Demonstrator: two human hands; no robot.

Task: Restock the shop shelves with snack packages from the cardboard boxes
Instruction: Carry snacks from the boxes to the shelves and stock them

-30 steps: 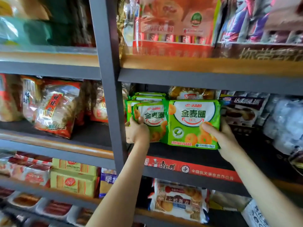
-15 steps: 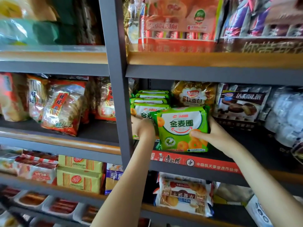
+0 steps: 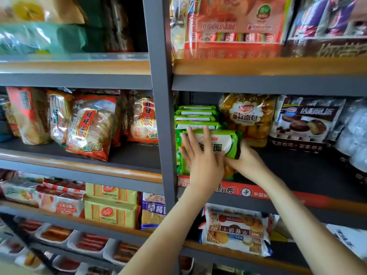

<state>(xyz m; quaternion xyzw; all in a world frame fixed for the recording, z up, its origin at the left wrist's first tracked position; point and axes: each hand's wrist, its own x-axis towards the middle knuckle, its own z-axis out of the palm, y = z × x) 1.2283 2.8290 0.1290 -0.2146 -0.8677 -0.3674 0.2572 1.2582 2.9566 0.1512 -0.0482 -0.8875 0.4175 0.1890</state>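
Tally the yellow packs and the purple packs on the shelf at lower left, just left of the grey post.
yellow packs: 2, one stacked on the other
purple packs: 1, beside them, partly hidden by the post
total: 3

Both bare forearms reach up and forward, the left from low centre and the right from the lower right, with the hands touching. The left hand [image 3: 202, 157] lies flat on the front of a pack [image 3: 226, 141], fingers straight and spread; the right hand [image 3: 248, 163] grips its lower right end from beneath, fingers hidden
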